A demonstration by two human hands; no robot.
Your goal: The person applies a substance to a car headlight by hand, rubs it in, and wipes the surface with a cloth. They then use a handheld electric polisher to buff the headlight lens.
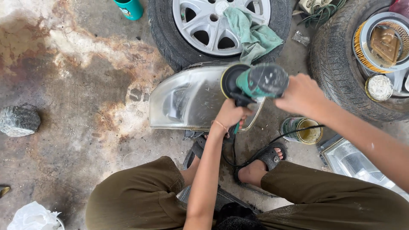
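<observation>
Stained concrete floor (64, 85), left hand (230, 114) and right hand (300, 94), grips clenched on green polisher (260, 81), over headlight (191, 100)

Seated person pressed a green power polisher (255, 81) against a hazy headlight (187, 100) lying on the stained concrete floor (76, 85). Left hand (231, 114) gripped its side handle; right hand (301, 94) held the body. A teal rag (251, 34) lay draped over the wheel (204, 25) behind.
</observation>
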